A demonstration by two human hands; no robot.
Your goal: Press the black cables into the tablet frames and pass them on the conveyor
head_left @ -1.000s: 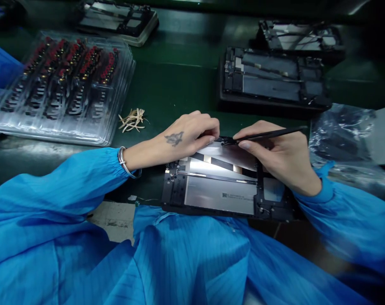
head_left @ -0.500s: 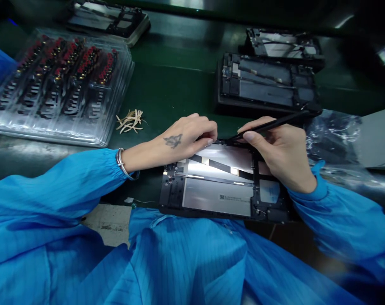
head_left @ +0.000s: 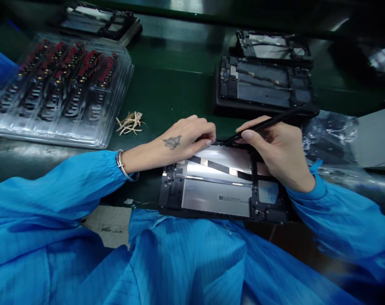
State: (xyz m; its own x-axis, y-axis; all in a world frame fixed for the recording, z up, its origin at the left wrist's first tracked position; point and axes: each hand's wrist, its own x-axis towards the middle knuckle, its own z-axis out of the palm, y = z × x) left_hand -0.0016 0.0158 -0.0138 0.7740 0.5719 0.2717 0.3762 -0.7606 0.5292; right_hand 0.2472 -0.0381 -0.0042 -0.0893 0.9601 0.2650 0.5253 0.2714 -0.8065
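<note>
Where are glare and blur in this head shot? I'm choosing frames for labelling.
Head view: bright glare washes out the silver metal panel of the opened black tablet between the left hand and right hand; the clear plastic tray of red-tipped parts also glints; far corners are dark, and the blue sleeves smear towards the edges.

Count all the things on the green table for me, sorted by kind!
Opened tablets: 4
Clear parts trays: 1
Black tools, in the right hand: 1
Piles of tan strips: 1
Crinkly plastic bags: 1
Total: 8
</note>
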